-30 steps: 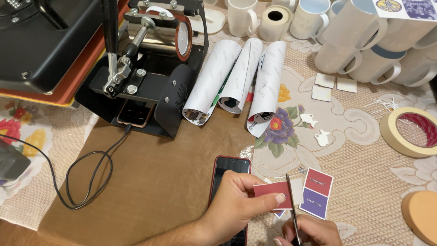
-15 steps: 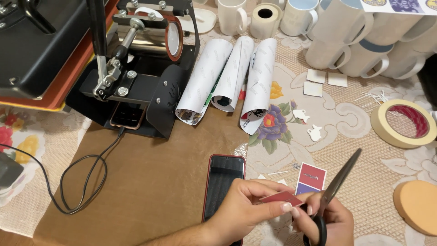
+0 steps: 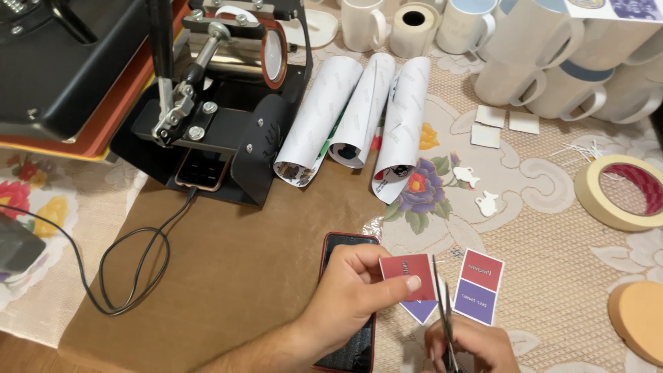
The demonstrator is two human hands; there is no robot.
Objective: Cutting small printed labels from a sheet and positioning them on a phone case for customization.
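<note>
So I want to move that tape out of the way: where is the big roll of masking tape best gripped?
The masking tape roll lies flat on the lace tablecloth with its open core facing up. Probably best to come from above, pinching the ring wall on its near side, fingers in the core and thumb outside; nothing crowds that edge.

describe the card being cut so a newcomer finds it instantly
Start at the black mug press, then follow the brown paper sheet toward the camera to the left hand. It pinches a red-and-purple card against the scissors; its twin card lies flat, untouched.
</note>
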